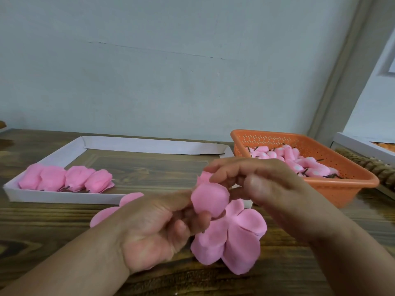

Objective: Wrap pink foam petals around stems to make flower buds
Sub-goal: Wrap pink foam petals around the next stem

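- There is only one view, from a camera on the person's head.
- It faces forward and a little down, toward 12 o'clock, across the wooden table (53, 221) to the wall (171, 60).
- It is near to both hands, which fill the low centre.

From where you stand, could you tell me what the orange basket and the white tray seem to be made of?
The orange basket looks like moulded plastic: even colour, slight sheen, walls pierced by regular small holes. The white tray appears to be matte card or paperboard: thin flat walls with folded, overlapping corner flaps. Its floor looks like bare wood grain, so it may be only a frame.
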Demonstrator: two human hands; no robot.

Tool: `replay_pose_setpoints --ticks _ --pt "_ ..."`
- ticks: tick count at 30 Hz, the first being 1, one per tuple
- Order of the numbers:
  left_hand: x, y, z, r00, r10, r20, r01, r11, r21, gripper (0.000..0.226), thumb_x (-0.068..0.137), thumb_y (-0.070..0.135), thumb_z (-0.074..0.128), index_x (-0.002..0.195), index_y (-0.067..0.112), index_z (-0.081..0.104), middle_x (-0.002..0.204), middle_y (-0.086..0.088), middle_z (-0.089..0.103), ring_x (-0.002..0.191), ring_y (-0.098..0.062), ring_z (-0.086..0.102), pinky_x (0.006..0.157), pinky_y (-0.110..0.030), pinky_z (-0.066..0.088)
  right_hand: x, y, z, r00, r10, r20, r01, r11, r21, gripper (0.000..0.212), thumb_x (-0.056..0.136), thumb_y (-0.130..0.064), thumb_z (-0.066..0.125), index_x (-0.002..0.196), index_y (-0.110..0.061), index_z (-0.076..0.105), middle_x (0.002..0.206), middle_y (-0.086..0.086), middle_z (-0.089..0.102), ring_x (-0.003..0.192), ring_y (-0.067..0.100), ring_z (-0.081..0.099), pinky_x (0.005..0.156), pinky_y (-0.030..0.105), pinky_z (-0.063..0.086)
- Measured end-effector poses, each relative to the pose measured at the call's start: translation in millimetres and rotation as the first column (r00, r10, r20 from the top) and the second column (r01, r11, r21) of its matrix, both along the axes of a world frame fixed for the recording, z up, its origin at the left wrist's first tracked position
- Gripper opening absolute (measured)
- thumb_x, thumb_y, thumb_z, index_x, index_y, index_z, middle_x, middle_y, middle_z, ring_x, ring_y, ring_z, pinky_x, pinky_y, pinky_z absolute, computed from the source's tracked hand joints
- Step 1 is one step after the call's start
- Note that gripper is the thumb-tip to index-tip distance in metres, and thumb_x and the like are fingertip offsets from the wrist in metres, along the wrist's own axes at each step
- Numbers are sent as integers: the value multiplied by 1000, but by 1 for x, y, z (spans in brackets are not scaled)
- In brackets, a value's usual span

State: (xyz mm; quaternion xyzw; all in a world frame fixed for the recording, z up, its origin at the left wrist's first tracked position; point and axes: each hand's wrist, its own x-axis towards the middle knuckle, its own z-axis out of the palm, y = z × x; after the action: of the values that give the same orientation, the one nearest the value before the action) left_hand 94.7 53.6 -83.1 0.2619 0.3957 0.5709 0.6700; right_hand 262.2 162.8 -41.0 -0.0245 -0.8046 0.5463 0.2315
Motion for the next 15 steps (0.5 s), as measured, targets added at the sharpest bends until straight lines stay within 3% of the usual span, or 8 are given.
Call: replay_pose_setpoints --ticks 3,5,8,10,12,15 --pt "2 -2 2 999 -21 25 20 1000 24 28 96 5 39 90 6 67 78 -9 59 55 -12 59 44 -18 47 5 -2 3 995 69 68 -75 993 89 44 60 -25 81 99 -10 65 118 -1 60 104 30 62 84 32 53" --pt "4 -4 5 999 -29 24 28 999 41 36 95 3 39 82 7 73 75 -7 63 55 -11 62 45 -18 49 5 -5 5 996 22 83 -37 982 183 43 60 -13 82 98 -12 63 117 -4 59 102 25 63 82 28 52" --pt "10 -7 10 1000 8 -21 -6 997 76 28 91 0 48 84 4 74 74 -7 68 56 -11 65 45 -17 50 3 -9 6 996 -70 57 49 951 305 42 63 -9 80 101 -16 62 114 -7 59 97 21 63 80 29 53" --pt "15 -10 14 997 39 -73 -33 996 84 15 76 6 64 83 5 77 72 -7 68 54 -9 64 43 -17 49 2 -11 6 995 -84 57 58 930 362 41 67 -11 79 105 -17 63 114 -6 57 99 23 61 82 35 54" --pt "18 -11 17 990 50 -134 -37 994 99 17 65 14 71 79 8 78 71 -5 69 54 -8 64 46 -16 51 2 -11 6 994 -87 64 57 924 378 37 68 -11 79 103 -15 67 114 -4 56 100 23 60 82 38 54" --pt "21 -12 18 982 60 -177 -40 993 113 18 67 21 72 81 12 78 72 -6 70 60 -11 67 51 -17 53 2 -12 6 992 -105 70 75 936 343 28 67 -11 78 94 -16 72 112 -2 57 101 23 60 79 43 54"
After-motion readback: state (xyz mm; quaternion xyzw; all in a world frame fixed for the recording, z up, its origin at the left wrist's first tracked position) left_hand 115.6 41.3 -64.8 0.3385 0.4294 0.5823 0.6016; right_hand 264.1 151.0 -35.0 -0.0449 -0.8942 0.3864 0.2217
